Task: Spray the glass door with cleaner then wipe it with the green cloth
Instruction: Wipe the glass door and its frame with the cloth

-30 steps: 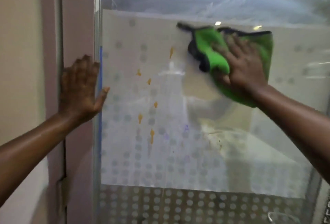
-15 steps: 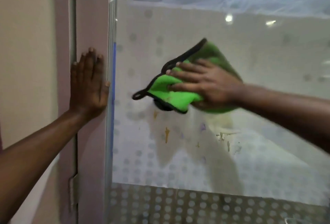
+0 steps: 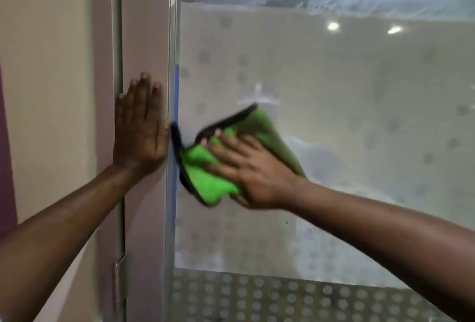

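The glass door (image 3: 334,121) fills the right of the view, with faint frosted dots and a hazy film on it. A green cloth (image 3: 205,175) with a dark edge is pressed flat on the glass near its left edge. My right hand (image 3: 246,170) lies spread over the cloth and holds it against the pane. Flat on the pinkish door frame (image 3: 146,26), just left of the glass, rests my left hand (image 3: 141,131) with its fingers together and pointing up. No spray bottle is in view.
A beige wall (image 3: 46,64) lies left of the frame, with a hinge (image 3: 118,285) low down. A band of dotted frosting (image 3: 282,298) crosses the bottom of the glass. Ceiling lights (image 3: 333,26) reflect in the upper pane.
My right hand has swept the cloth down and to the left, from the upper middle of the glass to its left edge. The orange spots seen earlier no longer show. My left hand stays on the frame.
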Demonstrator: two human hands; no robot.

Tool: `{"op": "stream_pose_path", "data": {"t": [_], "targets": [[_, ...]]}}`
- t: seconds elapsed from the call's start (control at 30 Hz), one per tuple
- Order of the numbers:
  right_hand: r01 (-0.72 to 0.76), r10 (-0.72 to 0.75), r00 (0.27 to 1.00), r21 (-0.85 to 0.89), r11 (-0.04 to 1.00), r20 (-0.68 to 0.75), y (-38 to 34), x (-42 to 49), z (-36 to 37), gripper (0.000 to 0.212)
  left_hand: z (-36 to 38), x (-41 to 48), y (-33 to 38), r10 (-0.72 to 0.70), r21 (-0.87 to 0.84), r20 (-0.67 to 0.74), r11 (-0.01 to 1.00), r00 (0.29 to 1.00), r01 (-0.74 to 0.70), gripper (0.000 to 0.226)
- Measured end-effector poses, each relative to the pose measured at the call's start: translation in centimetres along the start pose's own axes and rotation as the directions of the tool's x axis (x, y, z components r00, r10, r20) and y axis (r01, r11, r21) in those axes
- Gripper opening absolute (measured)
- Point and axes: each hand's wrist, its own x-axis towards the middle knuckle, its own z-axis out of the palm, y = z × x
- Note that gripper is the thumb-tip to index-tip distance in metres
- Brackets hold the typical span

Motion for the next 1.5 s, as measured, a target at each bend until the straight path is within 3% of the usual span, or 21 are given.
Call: {"op": "stream_pose_path", "data": {"t": [0.07, 0.13, 0.2, 0.27, 0.37, 0.43, 0.53, 0.63, 0.73, 0.8, 0.87, 0.93, 1.07, 1.13, 1.17, 1.23, 1.37, 1.5], "targets": [[0.197, -0.211, 0.968, 0.103, 0.975, 0.140, 0.0, -1.5, 0.1, 0.063, -0.2, 0.0, 0.1, -0.005, -0.018, 0.012, 1.000, 1.000, 0.005, 0.068], [0.271, -0.283, 0.943, 0.092, 0.958, 0.176, 3.5, -1.0, -1.9, 0.060, -0.2, -0.1, 0.2, -0.007, -0.034, 0.016, 0.999, 1.000, 0.008, 0.067], [0.149, -0.149, 0.987, 0.005, 0.989, 0.055, 8.6, 0.5, -4.8, 0.055, -0.2, -0.1, 0.1, -0.004, -0.033, 0.015, 0.999, 1.000, 0.004, 0.067], [-0.070, 0.061, 0.994, -0.096, 0.993, -0.095, 13.1, 2.2, -7.8, 0.057, -0.2, -0.2, 0.1, -0.008, -0.034, 0.017, 0.999, 1.000, 0.008, 0.067], [-0.405, 0.377, 0.902, -0.108, 0.908, -0.211, 13.1, 4.2, -8.9, 0.063, -0.2, -0.2, 0.1, -0.010, -0.036, 0.035, 0.999, 0.999, 0.011, 0.067], [-0.506, 0.475, 0.838, -0.056, 0.861, -0.268, 9.6, 5.0, -7.0, 0.068, -0.1, -0.2, 0.1, -0.012, -0.033, 0.033, 0.999, 0.999, 0.014, 0.067], [-0.345, 0.330, 0.920, -0.037, 0.938, -0.212, 3.2, 3.4, -2.5, 0.072, 0.0, -0.1, 0.0, -0.013, -0.021, 0.007, 1.000, 1.000, 0.014, 0.066], [-0.060, 0.060, 0.998, 0.015, 0.998, 0.013, -1.1, -1.0, 0.4, 0.068, 0.0, 0.0, -0.1, -0.014, -0.038, 0.032, 0.999, 0.999, 0.015, 0.069], [0.284, -0.297, 0.921, 0.089, 0.955, 0.253, 1.3, -3.0, -0.9, 0.063, -0.1, -0.1, -0.2, 0.010, -0.026, 0.033, 1.000, 0.999, -0.009, 0.067], [0.312, -0.298, 0.904, 0.004, 0.950, 0.305, 6.0, -2.8, -3.6, 0.066, 0.0, -0.2, -0.2, 0.005, -0.034, 0.048, 0.999, 0.999, -0.003, 0.068], [0.140, -0.109, 0.968, -0.123, 0.983, 0.227, 10.7, -2.3, -6.9, 0.069, -0.1, -0.2, -0.1, -0.013, -0.035, 0.067, 0.999, 0.998, 0.015, 0.068], [-0.127, 0.148, 0.985, -0.204, 0.971, 0.093, 13.2, -2.0, -9.0, 0.069, -0.4, -0.2, 0.1, -0.029, -0.032, 0.083, 0.999, 0.996, 0.031, 0.068], [-0.522, 0.505, 0.851, -0.119, 0.845, -0.143, 8.7, -0.8, -6.9, 0.068, -1.0, -1.3, 1.2, -0.057, -0.016, 0.109, 0.998, 0.992, 0.059, 0.066], [-0.627, 0.608, 0.767, -0.035, 0.779, -0.208, 3.9, -0.7, -4.0, 0.072, -1.1, -3.5, 1.9, -0.086, -0.020, 0.118, 0.996, 0.989, 0.089, 0.067], [-0.625, 0.608, 0.764, -0.019, 0.780, -0.217, 1.3, -1.1, -2.5, 0.074, -1.2, -4.8, 2.3, -0.092, -0.021, 0.124, 0.995, 0.988, 0.095, 0.068], [-0.545, 0.533, 0.827, -0.023, 0.838, -0.182, -3.9, -2.9, 0.5, 0.076, -0.9, -7.2, 3.2, -0.060, -0.038, 0.153, 0.997, 0.986, 0.067, 0.070], [-0.262, 0.258, 0.963, 0.038, 0.964, 0.076, -11.9, -8.9, 5.4, 0.071, -0.1, -9.5, 3.8, -0.029, -0.074, 0.208, 0.996, 0.978, 0.046, 0.075], [0.078, -0.125, 0.951, 0.173, 0.982, 0.281, -9.1, -11.9, 5.3, 0.064, 0.1, -9.7, 3.3, -0.007, -0.040, 0.215, 0.999, 0.977, 0.016, 0.074]]}}
